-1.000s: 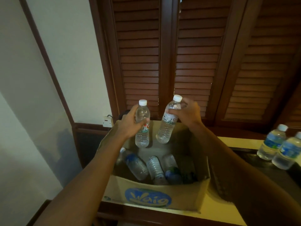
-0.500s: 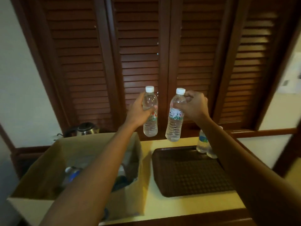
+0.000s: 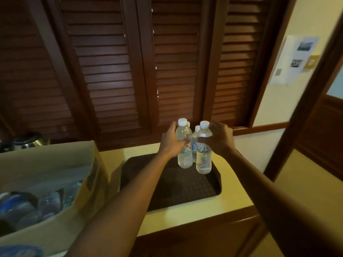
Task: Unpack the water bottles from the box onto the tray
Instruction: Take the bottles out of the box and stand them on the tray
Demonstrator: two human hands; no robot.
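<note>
So the big change from half a second back: both bottles were up in the air in front of the shutters, and now they're down at the far edge of the tray (image 3: 185, 184), bases either on the tray surface or a hair off it, can't quite tell. A second ago they were only just coming out of the box (image 3: 55, 164), so that's a quick trip across.

The left hand (image 3: 171, 143) is wrapped around the left bottle (image 3: 184, 145) at about label height, and the right hand (image 3: 220, 139) is wrapped around the right bottle (image 3: 203, 151) the same way. Both upright, just beside each other. Neither hand has let go yet.

Right behind and between them you can see caps and bits of two more bottles (image 3: 194, 143) already standing near the tray's far edge, so the new pair is going in front of those, pretty much touching.

What it means: this pair looks basically delivered, only the release is left I'd say. The box sits just off the tray's left edge on the counter (image 3: 232, 191) and still has several bottles lying in it, all blurry, so there's more trips to go. Most of the tray's near half is still bare
</note>
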